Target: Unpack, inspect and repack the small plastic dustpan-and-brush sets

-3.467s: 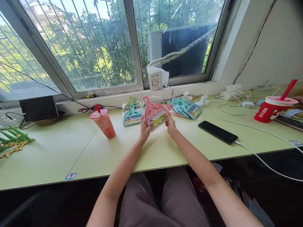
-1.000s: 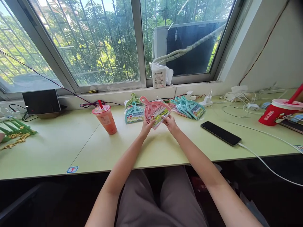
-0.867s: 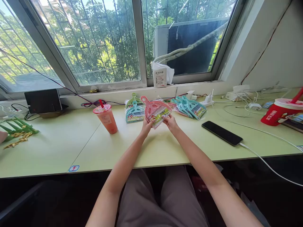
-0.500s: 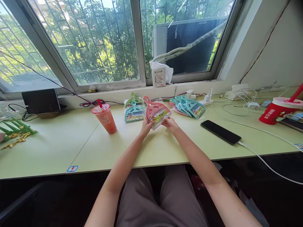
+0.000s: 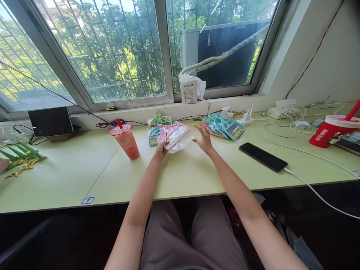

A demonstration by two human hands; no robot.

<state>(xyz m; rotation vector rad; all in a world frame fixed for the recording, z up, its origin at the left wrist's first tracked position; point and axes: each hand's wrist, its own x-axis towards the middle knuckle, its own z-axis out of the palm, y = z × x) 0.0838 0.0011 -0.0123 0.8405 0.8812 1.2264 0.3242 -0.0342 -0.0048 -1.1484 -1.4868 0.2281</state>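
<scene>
The pink dustpan set [image 5: 173, 134], held up in both hands half a second ago, is now tipped flat and low over the stack of green and teal sets [image 5: 156, 126] near the tabletop's far edge. Only the left hand [image 5: 160, 149] keeps it, fingers pinched on its near corner. The right hand [image 5: 204, 138] has let go and hovers just beside it, fingers spread, close to the teal dustpan pile [image 5: 225, 126]. The orange drink cup [image 5: 125, 141] stands unmoved.
</scene>
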